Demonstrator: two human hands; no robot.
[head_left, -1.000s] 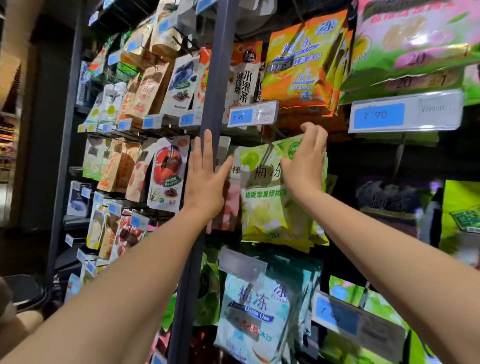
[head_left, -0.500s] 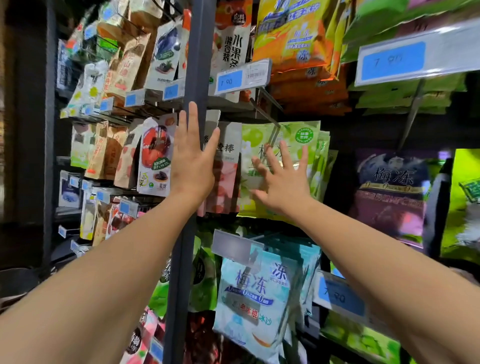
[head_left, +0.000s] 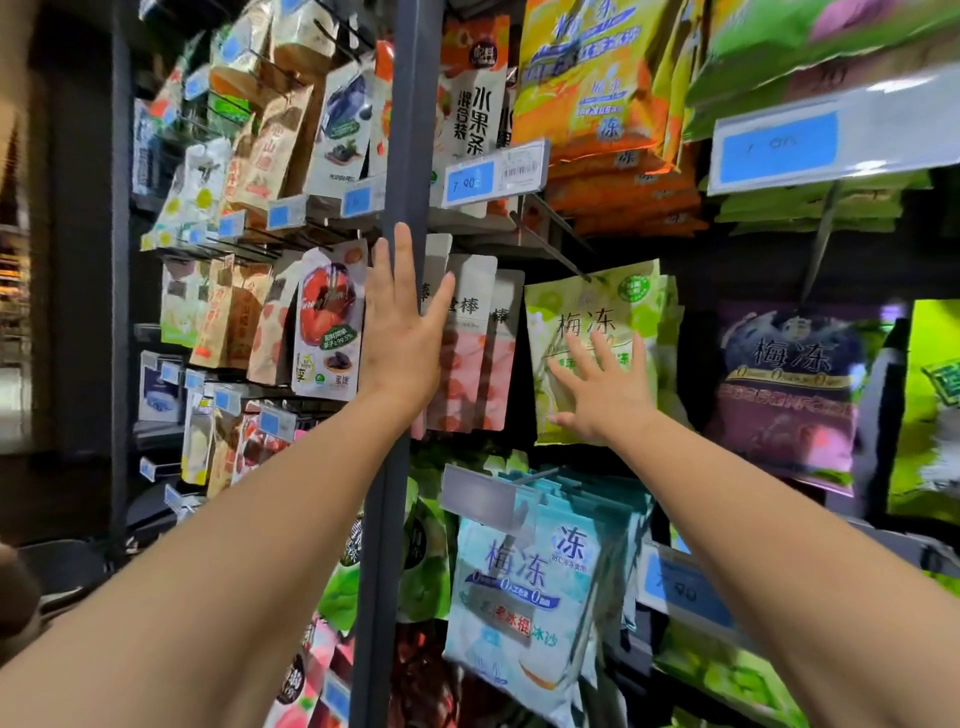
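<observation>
A row of light green snack bags (head_left: 592, 312) hangs on a peg in the middle of the display rack. My right hand (head_left: 602, 387) lies flat against the lower part of the front green bag, fingers spread and straight. My left hand (head_left: 402, 332) is open with straight fingers, resting on the dark upright post (head_left: 410, 130) of the rack, partly over white and pink bags (head_left: 475, 353).
Hanging snack bags fill the rack: orange bags (head_left: 587, 88) above, a purple bag (head_left: 784, 384) to the right, pale blue bags (head_left: 524, 587) below, a red-printed bag (head_left: 327, 322) to the left. Blue price tags (head_left: 493, 174) stick out on peg ends.
My right hand has slid down from the top of the green bags to their lower part and spread flat. The green bags now hang straighter. My left hand stays on the post.
</observation>
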